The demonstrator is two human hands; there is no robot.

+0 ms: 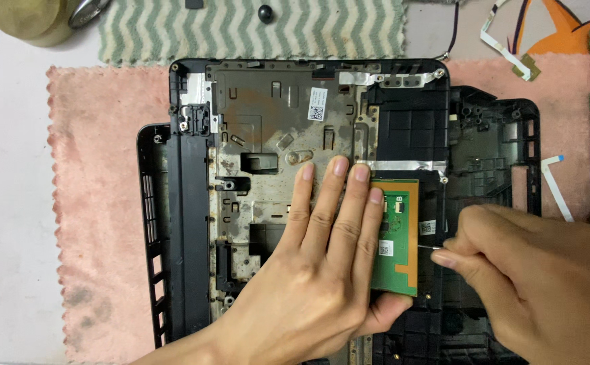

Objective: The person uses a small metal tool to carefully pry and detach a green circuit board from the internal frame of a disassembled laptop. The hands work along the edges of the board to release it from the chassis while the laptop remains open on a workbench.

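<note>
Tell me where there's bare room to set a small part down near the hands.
Free: the pink mat left of the black laptop chassis, and the white tabletop beyond its edge. Crowded: the centre, where the left hand presses flat beside the green touchpad board and the right hand holds a thin tool; ribbon cables litter the right.

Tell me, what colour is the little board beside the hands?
Green rectangular circuit board with an orange edge, head view.
</note>
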